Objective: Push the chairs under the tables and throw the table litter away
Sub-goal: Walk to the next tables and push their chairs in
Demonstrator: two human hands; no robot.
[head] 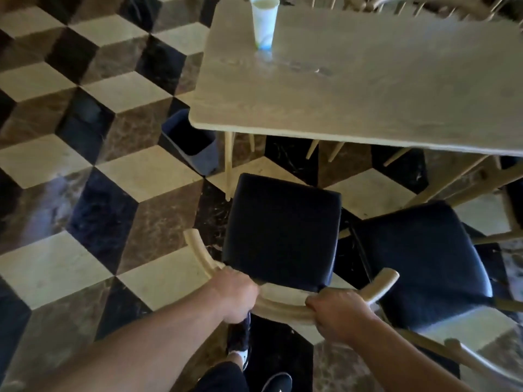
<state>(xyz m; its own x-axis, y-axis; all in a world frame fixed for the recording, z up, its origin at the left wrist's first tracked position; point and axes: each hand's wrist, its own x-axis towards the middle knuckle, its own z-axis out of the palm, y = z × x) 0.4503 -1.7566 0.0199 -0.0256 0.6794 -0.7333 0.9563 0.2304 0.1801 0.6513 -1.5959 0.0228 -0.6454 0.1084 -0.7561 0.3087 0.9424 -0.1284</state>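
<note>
A pale wooden chair (pixel 283 230) with a dark padded seat stands in front of a light wooden table (pixel 368 89), its seat wholly outside the table's near edge. My left hand (pixel 237 295) and my right hand (pixel 336 309) both grip its curved wooden backrest, one at each side. A white paper cup (pixel 264 21) stands upright on the table's far left corner. A second chair (pixel 424 256) of the same kind stands to the right, angled, also outside the table edge.
A dark bin (pixel 192 142) sits on the floor by the table's left leg. The floor is a cube-pattern tile in cream, brown and black. More wooden chair backs (pixel 424 4) show beyond the table's far side. My shoes are below the chair.
</note>
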